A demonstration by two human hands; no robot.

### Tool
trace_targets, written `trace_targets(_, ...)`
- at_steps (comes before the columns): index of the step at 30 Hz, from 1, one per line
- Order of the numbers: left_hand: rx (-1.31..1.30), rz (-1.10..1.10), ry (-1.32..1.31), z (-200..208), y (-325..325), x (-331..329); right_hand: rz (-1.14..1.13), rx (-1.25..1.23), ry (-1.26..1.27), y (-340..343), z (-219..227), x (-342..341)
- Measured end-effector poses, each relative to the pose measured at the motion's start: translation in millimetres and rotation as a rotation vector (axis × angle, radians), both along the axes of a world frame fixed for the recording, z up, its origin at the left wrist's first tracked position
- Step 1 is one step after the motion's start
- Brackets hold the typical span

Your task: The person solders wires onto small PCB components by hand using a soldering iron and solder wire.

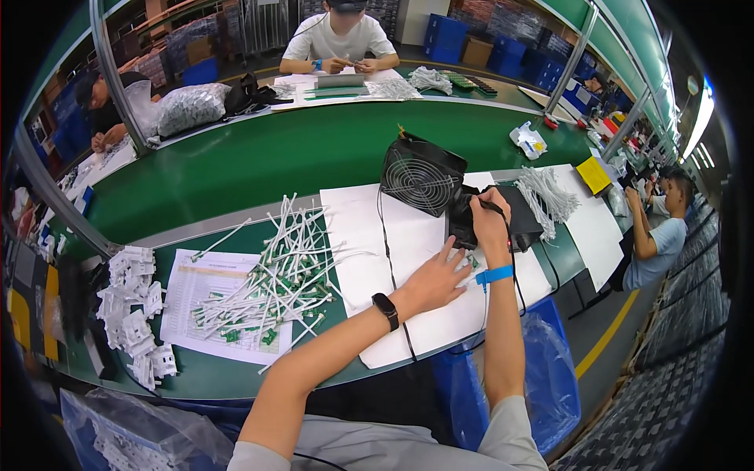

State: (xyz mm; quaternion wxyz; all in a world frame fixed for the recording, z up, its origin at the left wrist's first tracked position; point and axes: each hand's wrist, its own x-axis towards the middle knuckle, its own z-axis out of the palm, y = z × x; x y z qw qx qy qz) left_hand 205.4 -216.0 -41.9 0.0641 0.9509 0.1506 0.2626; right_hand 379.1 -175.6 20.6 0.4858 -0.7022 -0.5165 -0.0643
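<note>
My right hand is closed around a black corded handle, beside a black box-like device. What the handle ends in is hidden by my fingers and the dark device. My left hand lies on the white sheet with its fingers stretched out. A small green circuit board is near its fingertips. Just beyond my hands stands a black fan with a round wire guard.
White cables with green boards are heaped on a printed page. White plastic housings lie farther left. White cables are bundled at right. A lined blue bin stands below the edge. Co-workers sit across and to the right.
</note>
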Motion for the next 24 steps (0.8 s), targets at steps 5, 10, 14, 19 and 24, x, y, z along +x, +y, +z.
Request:
trace_targets(5, -0.005, 0.001, 0.013, -1, 0, 1, -0.069, 0.001, 0.003, 4, -2, -1)
trace_targets(10, 0.020, 0.034, -0.013, -5, -1, 3, -0.023, 0.003, 0.012, 6, 0, -1)
trace_targets(14, 0.019, 0.038, 0.004, -5, 0, 7, 0.107, 0.052, -0.031, -4, 0, 4)
trace_targets(19, 0.009, 0.046, 0.030, -4, 0, 10, -0.036, 0.014, 0.063, -16, 26, -1)
trace_targets(24, -0.046, 0.044, 0.005, -5, -3, 8, 0.015, -0.012, 0.268, -49, 45, -3)
